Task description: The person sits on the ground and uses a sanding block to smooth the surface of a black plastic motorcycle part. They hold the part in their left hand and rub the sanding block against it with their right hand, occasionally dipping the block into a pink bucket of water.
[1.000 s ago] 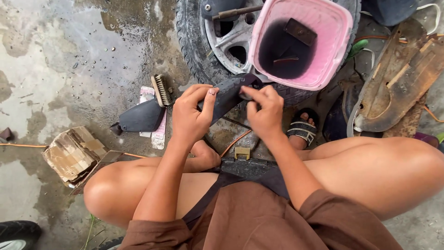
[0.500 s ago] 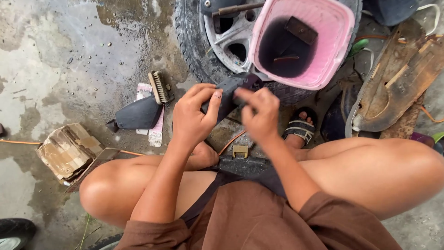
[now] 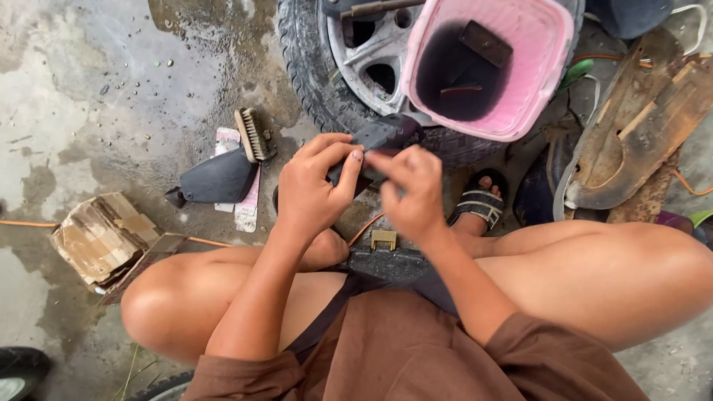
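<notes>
A dark plastic part [image 3: 386,139] is held up in front of me between both hands, above my knees. My left hand [image 3: 316,189] grips its near left end with fingers wrapped around it. My right hand [image 3: 408,189] pinches the same part from the right, fingertips meeting the left thumb. Beyond the part stands a pink bucket [image 3: 538,82] with dark liquid and a dark object inside, set on a car wheel [image 3: 327,67].
On the wet concrete to the left lie a black mirror housing [image 3: 215,178], a brush [image 3: 251,134] and a torn cardboard box [image 3: 100,238]. A sandalled foot [image 3: 481,200] rests below the wheel. Wooden scraps and junk [image 3: 639,126] fill the right side.
Both hands have drawn the dark part a little closer together, the right fingers shifting over its near end. The view has shifted slightly.
</notes>
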